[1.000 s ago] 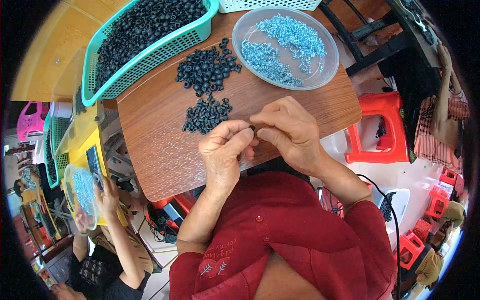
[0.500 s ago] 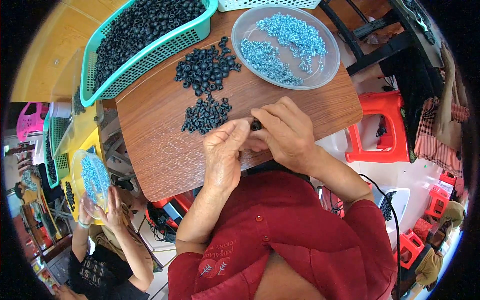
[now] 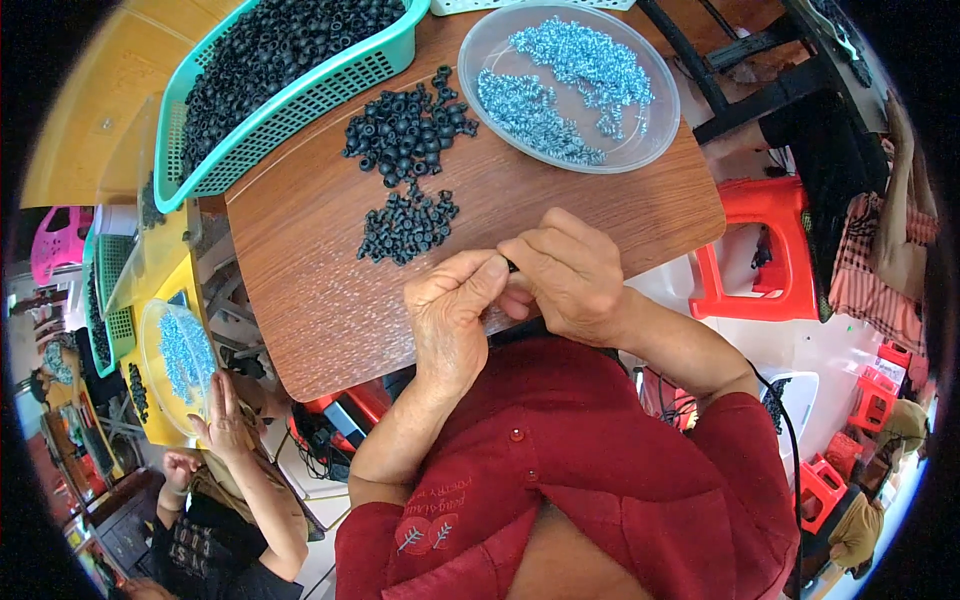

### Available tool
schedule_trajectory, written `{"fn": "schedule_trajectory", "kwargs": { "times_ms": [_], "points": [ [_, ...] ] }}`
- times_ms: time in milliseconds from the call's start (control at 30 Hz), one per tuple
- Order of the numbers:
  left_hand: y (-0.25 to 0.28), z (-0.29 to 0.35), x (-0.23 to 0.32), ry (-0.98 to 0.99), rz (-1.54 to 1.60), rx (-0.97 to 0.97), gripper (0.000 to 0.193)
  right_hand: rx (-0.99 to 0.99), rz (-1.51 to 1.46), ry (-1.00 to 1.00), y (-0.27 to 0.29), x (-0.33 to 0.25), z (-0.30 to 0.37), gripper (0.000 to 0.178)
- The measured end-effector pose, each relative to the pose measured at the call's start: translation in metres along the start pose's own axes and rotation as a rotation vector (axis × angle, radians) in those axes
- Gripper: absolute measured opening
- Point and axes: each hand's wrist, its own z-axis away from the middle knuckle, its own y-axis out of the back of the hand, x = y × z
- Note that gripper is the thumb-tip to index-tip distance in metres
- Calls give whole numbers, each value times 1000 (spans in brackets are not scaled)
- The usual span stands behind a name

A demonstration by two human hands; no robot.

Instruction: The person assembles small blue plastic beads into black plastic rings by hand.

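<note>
Both my hands meet over the near edge of the brown wooden table. Between the thumb of my left hand and the fingers of my right hand sits a small black round part, mostly covered by the fingertips. Both hands are closed around it. Just beyond my left hand lies a pile of small black rings. Farther back is a heap of larger black caps. A clear round tray at the far right holds two heaps of shiny blue small parts.
A turquoise basket full of black caps stands at the far left. Red stools are on the right. At left, another person's hand touches a clear tray of blue parts on a yellow table. A black cable hangs by my right arm.
My fingers have closed further over the black part, so less of it shows. On the left, the other person's one hand has come down away from the tray.
</note>
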Motion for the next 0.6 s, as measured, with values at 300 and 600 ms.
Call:
{"fn": "schedule_trajectory", "kwargs": {
  "times_ms": [300, 600],
  "points": [
    [-8, -5, 0, 55, 27, -31, 27, -39, 4, 7, 13, 15, -10, 29],
    [32, 17, -1, 65, -106, -54, 14, 78, 493, -119, 85, 135, -140, 26]
  ]
}}
